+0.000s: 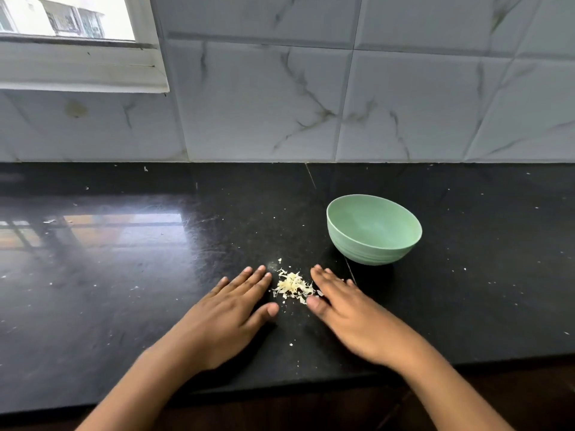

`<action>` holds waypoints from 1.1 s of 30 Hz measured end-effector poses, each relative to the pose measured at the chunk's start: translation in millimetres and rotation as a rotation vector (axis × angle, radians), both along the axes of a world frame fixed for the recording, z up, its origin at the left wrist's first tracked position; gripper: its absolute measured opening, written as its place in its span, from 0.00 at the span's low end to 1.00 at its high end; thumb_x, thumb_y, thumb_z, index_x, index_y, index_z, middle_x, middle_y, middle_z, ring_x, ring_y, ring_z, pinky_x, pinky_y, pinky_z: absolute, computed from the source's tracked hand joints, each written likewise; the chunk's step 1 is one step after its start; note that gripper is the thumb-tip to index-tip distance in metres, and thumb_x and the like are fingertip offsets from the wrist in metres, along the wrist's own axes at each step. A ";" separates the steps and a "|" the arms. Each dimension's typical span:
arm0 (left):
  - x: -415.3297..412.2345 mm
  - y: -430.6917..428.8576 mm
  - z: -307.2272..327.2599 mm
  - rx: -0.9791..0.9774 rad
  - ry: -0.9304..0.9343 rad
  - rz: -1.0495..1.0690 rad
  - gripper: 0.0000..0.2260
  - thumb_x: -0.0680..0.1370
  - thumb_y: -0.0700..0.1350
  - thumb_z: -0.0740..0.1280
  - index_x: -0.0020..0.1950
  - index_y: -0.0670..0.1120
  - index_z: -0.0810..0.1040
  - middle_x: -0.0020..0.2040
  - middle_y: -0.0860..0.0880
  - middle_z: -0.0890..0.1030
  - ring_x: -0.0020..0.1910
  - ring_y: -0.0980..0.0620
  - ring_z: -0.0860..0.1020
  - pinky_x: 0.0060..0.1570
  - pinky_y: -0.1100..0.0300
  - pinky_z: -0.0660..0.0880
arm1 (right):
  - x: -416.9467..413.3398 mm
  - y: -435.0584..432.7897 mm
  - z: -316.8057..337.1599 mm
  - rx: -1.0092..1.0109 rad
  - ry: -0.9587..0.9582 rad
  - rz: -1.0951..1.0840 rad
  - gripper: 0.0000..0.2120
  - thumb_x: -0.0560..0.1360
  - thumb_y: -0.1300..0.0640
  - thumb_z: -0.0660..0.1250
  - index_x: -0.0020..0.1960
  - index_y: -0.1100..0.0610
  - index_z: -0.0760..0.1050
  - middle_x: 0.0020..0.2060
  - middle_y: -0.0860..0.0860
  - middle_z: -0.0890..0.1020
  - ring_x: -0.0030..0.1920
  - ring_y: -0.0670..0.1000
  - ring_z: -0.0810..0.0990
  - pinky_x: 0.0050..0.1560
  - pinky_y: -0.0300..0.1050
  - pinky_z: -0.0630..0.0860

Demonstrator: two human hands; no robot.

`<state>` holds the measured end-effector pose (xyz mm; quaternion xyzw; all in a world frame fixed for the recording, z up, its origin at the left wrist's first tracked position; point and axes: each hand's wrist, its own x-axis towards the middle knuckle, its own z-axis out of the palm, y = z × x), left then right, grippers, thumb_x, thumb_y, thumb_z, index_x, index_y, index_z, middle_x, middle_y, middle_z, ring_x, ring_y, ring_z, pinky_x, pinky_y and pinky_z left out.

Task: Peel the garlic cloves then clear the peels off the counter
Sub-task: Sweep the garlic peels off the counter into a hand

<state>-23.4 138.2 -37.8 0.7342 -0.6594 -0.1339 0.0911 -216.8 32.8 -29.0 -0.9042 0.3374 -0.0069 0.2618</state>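
A small heap of pale garlic peels lies on the black counter, near its front edge. My left hand lies flat on the counter just left of the heap, fingers straight. My right hand lies flat just right of it, fingers straight, its thumb touching the heap's edge. The two hands flank the peels and hold nothing. A green bowl stands behind and to the right of the heap; its visible inside looks bare. No garlic cloves are visible.
Small peel crumbs are scattered over the counter around the hands. A tiled wall rises behind the counter, with a window at the upper left. The counter's front edge runs under my forearms.
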 end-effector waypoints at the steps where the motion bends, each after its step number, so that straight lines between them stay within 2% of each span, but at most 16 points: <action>1: 8.0 -7.2 3.1 0.006 0.046 -0.018 0.55 0.54 0.79 0.25 0.77 0.56 0.44 0.72 0.64 0.39 0.73 0.63 0.37 0.70 0.64 0.36 | 3.1 -8.8 3.2 0.062 -0.066 -0.003 0.29 0.81 0.43 0.48 0.77 0.50 0.43 0.76 0.41 0.45 0.72 0.35 0.41 0.73 0.38 0.39; 3: 31.1 -27.8 7.1 -0.021 0.021 -0.014 0.53 0.59 0.80 0.29 0.78 0.54 0.47 0.73 0.61 0.41 0.73 0.62 0.38 0.72 0.61 0.39 | 10.4 -31.2 7.4 0.082 -0.110 -0.028 0.27 0.82 0.46 0.50 0.78 0.50 0.46 0.76 0.42 0.48 0.72 0.35 0.43 0.71 0.35 0.40; 4: 43.1 -41.5 7.6 -0.021 -0.047 0.000 0.48 0.65 0.78 0.33 0.78 0.52 0.46 0.75 0.58 0.41 0.74 0.60 0.39 0.73 0.58 0.40 | 15.4 -41.8 8.0 0.071 -0.100 -0.034 0.27 0.82 0.46 0.50 0.78 0.51 0.46 0.77 0.43 0.48 0.73 0.37 0.43 0.71 0.35 0.40; 6: 61.5 -68.5 9.4 0.043 -0.160 0.063 0.33 0.78 0.66 0.43 0.78 0.50 0.45 0.78 0.52 0.43 0.76 0.56 0.41 0.74 0.54 0.42 | 29.8 -59.5 4.5 0.030 -0.035 -0.038 0.28 0.82 0.47 0.50 0.78 0.54 0.45 0.77 0.47 0.47 0.76 0.42 0.44 0.72 0.37 0.40; 7: 66.1 -80.3 9.9 0.064 -0.178 0.073 0.30 0.81 0.62 0.45 0.78 0.49 0.45 0.79 0.51 0.44 0.77 0.55 0.42 0.74 0.53 0.42 | 37.5 -67.9 2.7 0.006 -0.006 -0.045 0.29 0.83 0.47 0.50 0.78 0.56 0.44 0.78 0.48 0.46 0.76 0.44 0.43 0.72 0.38 0.40; 9: 67.8 -95.6 7.7 0.110 -0.179 0.012 0.32 0.78 0.64 0.44 0.78 0.49 0.44 0.79 0.51 0.44 0.77 0.55 0.42 0.74 0.54 0.41 | 52.6 -82.0 2.1 -0.015 0.018 -0.076 0.29 0.83 0.47 0.48 0.78 0.57 0.43 0.78 0.51 0.45 0.77 0.47 0.43 0.73 0.40 0.41; 11: 59.3 -97.8 5.5 0.114 -0.146 -0.143 0.36 0.74 0.67 0.40 0.78 0.51 0.43 0.78 0.53 0.43 0.76 0.58 0.40 0.73 0.56 0.39 | 64.3 -94.1 2.4 -0.046 0.031 -0.098 0.29 0.83 0.47 0.47 0.78 0.58 0.43 0.78 0.52 0.45 0.77 0.48 0.43 0.73 0.43 0.41; 14: 38.9 -79.7 3.2 0.113 -0.050 -0.391 0.28 0.79 0.60 0.44 0.78 0.52 0.46 0.77 0.59 0.44 0.75 0.63 0.40 0.72 0.62 0.37 | 77.3 -105.9 1.2 -0.124 0.085 -0.068 0.28 0.83 0.47 0.47 0.78 0.58 0.44 0.78 0.52 0.46 0.77 0.49 0.44 0.74 0.48 0.42; 16: 37.7 -68.1 5.1 0.065 0.073 -0.463 0.26 0.81 0.60 0.45 0.77 0.53 0.53 0.76 0.61 0.51 0.74 0.67 0.45 0.72 0.65 0.39 | 77.3 -106.0 0.3 -0.174 0.100 0.009 0.27 0.83 0.48 0.47 0.78 0.57 0.45 0.78 0.51 0.47 0.77 0.48 0.45 0.74 0.50 0.42; 19: 55.1 -70.8 12.0 -0.170 0.256 -0.281 0.25 0.79 0.61 0.47 0.72 0.55 0.67 0.71 0.60 0.67 0.71 0.65 0.62 0.70 0.69 0.52 | 63.2 -94.7 0.0 -0.126 0.058 0.174 0.25 0.83 0.50 0.48 0.78 0.54 0.48 0.77 0.47 0.49 0.76 0.44 0.45 0.74 0.47 0.40; 21: 72.2 -88.9 18.3 -0.274 0.301 -0.056 0.24 0.80 0.61 0.49 0.71 0.53 0.69 0.70 0.56 0.70 0.71 0.58 0.65 0.67 0.68 0.57 | 48.3 -82.2 2.8 -0.032 0.021 0.273 0.23 0.83 0.51 0.49 0.77 0.52 0.51 0.76 0.43 0.52 0.75 0.40 0.46 0.74 0.42 0.39; 23: 88.6 -119.4 19.8 -0.163 0.235 0.042 0.22 0.83 0.56 0.50 0.75 0.49 0.63 0.75 0.53 0.62 0.75 0.56 0.57 0.71 0.62 0.51 | 33.9 -72.3 7.6 0.098 -0.041 0.312 0.21 0.83 0.51 0.50 0.76 0.50 0.56 0.74 0.40 0.57 0.73 0.35 0.51 0.73 0.35 0.41; 26: 96.1 -163.9 11.8 0.053 0.063 -0.009 0.25 0.83 0.56 0.46 0.78 0.48 0.52 0.79 0.51 0.50 0.77 0.55 0.46 0.74 0.52 0.42 | 17.3 -64.0 13.7 0.199 -0.237 0.200 0.19 0.82 0.53 0.53 0.73 0.47 0.63 0.70 0.39 0.63 0.70 0.32 0.57 0.72 0.30 0.48; 29: 87.2 -190.0 4.3 0.079 -0.049 -0.123 0.26 0.82 0.58 0.45 0.78 0.50 0.48 0.79 0.53 0.47 0.77 0.57 0.43 0.74 0.53 0.41 | 11.7 -68.3 13.2 0.193 -0.421 -0.004 0.19 0.82 0.54 0.56 0.71 0.44 0.65 0.72 0.43 0.65 0.72 0.36 0.59 0.72 0.32 0.53; 31: 79.9 -190.4 1.5 0.082 -0.095 -0.254 0.25 0.82 0.58 0.45 0.78 0.52 0.47 0.78 0.55 0.46 0.76 0.59 0.43 0.75 0.54 0.40 | 15.9 -74.0 10.4 0.163 -0.428 -0.086 0.20 0.82 0.55 0.56 0.73 0.46 0.63 0.73 0.45 0.64 0.73 0.39 0.58 0.72 0.35 0.53; 33: 76.7 -178.6 0.4 0.082 -0.067 -0.374 0.24 0.82 0.57 0.45 0.78 0.53 0.47 0.78 0.57 0.47 0.76 0.61 0.43 0.75 0.55 0.40 | 25.8 -81.1 6.4 0.138 -0.389 -0.132 0.21 0.82 0.56 0.55 0.74 0.49 0.61 0.74 0.46 0.63 0.74 0.41 0.57 0.70 0.33 0.51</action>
